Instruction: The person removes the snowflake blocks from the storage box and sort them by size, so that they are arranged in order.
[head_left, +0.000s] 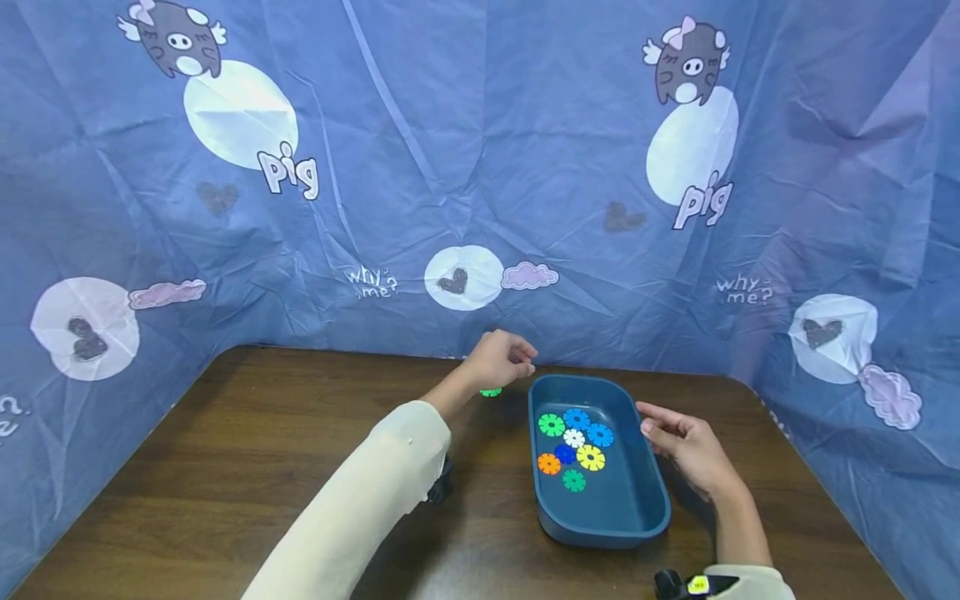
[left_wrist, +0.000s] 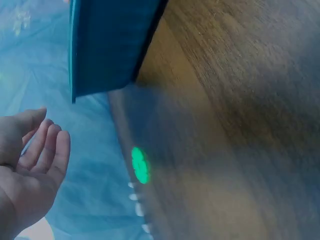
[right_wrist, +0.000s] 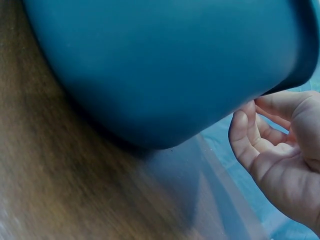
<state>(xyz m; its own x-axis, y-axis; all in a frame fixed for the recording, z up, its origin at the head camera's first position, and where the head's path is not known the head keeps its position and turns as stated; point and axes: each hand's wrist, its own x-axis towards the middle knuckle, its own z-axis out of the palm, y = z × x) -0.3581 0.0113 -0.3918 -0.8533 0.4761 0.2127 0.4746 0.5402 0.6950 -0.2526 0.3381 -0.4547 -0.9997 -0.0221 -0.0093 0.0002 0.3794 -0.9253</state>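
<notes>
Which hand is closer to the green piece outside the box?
Left. The left hand is close to the green piece, not touching it; the right hand is farther off, on the other side of the blue box.

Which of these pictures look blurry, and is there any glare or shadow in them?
Head view: fairly sharp, with the discs distinct and a shadow beside the left sleeve; left wrist view: soft, the green disc smeared, pale sheen on the tabletop; right wrist view: hazy, the tray soft-edged with darkness along its base.
</notes>
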